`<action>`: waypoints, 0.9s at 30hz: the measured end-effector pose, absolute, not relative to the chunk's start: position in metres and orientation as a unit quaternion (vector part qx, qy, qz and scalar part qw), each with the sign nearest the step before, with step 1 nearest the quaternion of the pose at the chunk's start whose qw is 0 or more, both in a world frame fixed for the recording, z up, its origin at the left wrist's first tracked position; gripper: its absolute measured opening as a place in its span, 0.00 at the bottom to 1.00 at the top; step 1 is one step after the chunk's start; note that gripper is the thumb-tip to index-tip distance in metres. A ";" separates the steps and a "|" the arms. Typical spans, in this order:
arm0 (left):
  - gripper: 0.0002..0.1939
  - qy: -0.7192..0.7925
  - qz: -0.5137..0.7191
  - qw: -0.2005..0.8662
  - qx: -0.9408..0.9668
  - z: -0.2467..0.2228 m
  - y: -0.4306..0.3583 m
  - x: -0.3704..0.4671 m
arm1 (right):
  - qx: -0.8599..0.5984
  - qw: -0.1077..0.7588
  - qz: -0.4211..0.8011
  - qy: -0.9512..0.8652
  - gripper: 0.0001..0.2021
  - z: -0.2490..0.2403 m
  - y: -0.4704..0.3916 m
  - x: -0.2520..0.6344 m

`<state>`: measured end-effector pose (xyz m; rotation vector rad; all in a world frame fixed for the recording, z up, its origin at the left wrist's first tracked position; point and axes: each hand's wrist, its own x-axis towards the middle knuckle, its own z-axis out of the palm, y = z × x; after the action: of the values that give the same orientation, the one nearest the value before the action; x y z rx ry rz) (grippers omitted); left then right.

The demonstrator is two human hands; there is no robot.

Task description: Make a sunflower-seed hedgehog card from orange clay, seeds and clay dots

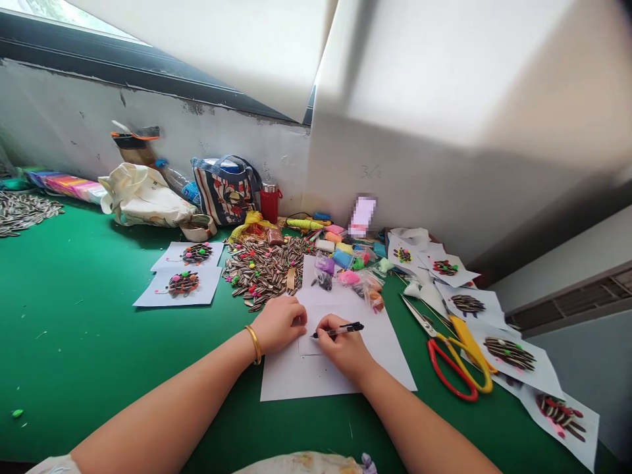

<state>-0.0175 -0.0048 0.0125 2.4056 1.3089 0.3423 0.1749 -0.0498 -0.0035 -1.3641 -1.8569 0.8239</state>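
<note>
My right hand (pixel 343 345) is closed around a black pen (pixel 345 329), its tip low over a small white sheet (pixel 309 345). That small sheet lies on a larger white paper (pixel 281 385). My left hand (pixel 282 322), with a gold bangle at the wrist, rests at the left edge of the papers, fingers curled; whether it grips anything is hidden. Beyond the hands lies a heap of striped sunflower seeds (pixel 261 270) dotted with coloured bits. Bags of coloured clay (pixel 345 258) sit to its right, partly over the top of the large paper.
Red and yellow scissors (pixel 451 359) lie on the green table (pixel 74 329) at right, beside cards with seed figures (pixel 508 355). Two more cards (pixel 180 286) are at left. Behind stand a striped bag (pixel 227 191), red bottle (pixel 270 203), white bag (pixel 143 197) and phone (pixel 362 216).
</note>
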 end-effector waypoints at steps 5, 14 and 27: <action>0.05 0.461 0.127 0.189 0.857 0.012 -0.005 -0.018 | -0.523 0.340 0.319 -0.714 0.06 -0.004 -0.050 0.175; 0.05 0.465 0.122 0.191 0.856 0.011 -0.005 -0.018 | -0.526 0.338 0.312 -0.715 0.06 -0.008 -0.049 0.175; 0.05 0.466 0.122 0.190 0.856 0.014 -0.005 -0.018 | -0.525 0.334 0.322 -0.714 0.06 -0.006 -0.049 0.175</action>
<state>-0.0179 -0.0049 0.0139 2.4058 1.3086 0.3422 0.1754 -0.0488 -0.0056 -1.3695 -1.8631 0.8404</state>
